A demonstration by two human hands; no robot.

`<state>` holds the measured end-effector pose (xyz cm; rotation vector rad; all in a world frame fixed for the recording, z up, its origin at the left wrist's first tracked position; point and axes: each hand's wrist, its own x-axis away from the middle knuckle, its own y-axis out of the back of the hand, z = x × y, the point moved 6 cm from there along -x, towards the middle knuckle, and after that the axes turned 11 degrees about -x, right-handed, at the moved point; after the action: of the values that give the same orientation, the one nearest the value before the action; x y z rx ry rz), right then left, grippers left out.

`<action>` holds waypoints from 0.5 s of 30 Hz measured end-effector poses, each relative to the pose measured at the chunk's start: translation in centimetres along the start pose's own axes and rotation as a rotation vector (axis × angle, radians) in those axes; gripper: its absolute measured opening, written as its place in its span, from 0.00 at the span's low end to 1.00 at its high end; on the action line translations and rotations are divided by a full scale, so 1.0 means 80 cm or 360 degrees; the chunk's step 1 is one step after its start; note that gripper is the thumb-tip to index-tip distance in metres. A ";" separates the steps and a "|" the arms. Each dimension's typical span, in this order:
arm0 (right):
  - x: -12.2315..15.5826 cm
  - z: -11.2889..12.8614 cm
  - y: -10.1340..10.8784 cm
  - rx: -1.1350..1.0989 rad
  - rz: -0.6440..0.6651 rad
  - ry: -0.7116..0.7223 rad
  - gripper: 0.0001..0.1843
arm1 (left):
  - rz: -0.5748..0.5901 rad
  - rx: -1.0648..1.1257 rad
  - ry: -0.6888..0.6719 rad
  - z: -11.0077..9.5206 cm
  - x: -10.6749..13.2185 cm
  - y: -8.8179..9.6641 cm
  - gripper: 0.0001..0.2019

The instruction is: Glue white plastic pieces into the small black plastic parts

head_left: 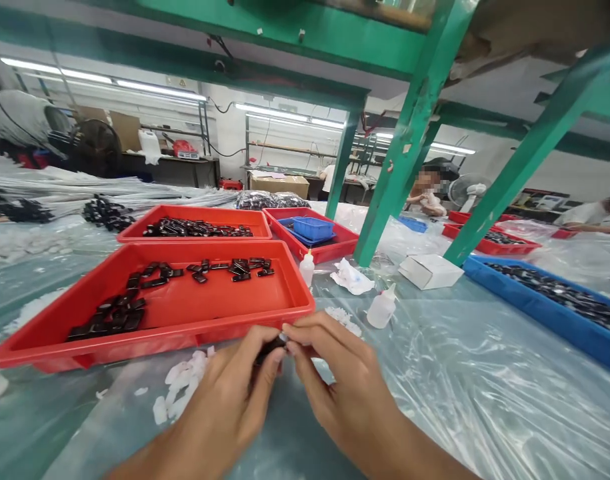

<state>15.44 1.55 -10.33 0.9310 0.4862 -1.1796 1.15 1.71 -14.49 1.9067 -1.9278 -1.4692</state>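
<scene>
My left hand [229,390] is closed on a small black part [269,348], pinched between thumb and fingers in front of the nearest red tray [225,300]. The fingertips of my right hand [342,373] are pinched together at the right end of that part, by a small pale spot; whether they grip a separate piece is hidden. Inside the tray lie several similar black parts [117,317], bunched at the left and along the back. White scraps [182,383] are scattered on the plastic sheet beside my left hand.
Two squeeze bottles [381,309] [307,268], a crumpled white tissue [352,277] and a white box [431,271] stand beyond my right hand. A blue tray [549,307] of dark parts is at right. Green posts [402,153] rise behind. A co-worker [427,190] sits farther back.
</scene>
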 end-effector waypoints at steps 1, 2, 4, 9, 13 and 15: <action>0.002 0.004 -0.003 0.0078 0.0011 0.0061 0.12 | -0.0013 -0.0006 -0.0031 -0.003 0.001 0.001 0.07; 0.005 0.007 -0.005 0.0158 0.0007 0.0118 0.13 | -0.0030 -0.0013 -0.0054 -0.005 0.002 0.003 0.07; 0.008 0.011 -0.005 0.0283 -0.0040 0.0196 0.14 | -0.0053 -0.0015 -0.0065 -0.007 0.004 0.004 0.07; 0.011 0.020 -0.007 0.0474 -0.0050 0.0303 0.13 | -0.0070 -0.0054 -0.0052 -0.008 0.006 0.001 0.08; 0.012 0.025 -0.009 0.0572 0.0007 0.0275 0.12 | -0.0174 -0.0329 -0.0234 -0.009 0.012 0.009 0.12; 0.015 0.028 -0.016 0.0651 0.0012 0.0274 0.13 | -0.0267 -0.0441 -0.0358 -0.010 0.018 0.016 0.13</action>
<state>14.39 -1.06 -10.45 1.3930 0.3831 -1.2204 0.39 -0.17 -14.04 1.8836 -1.5634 -1.9571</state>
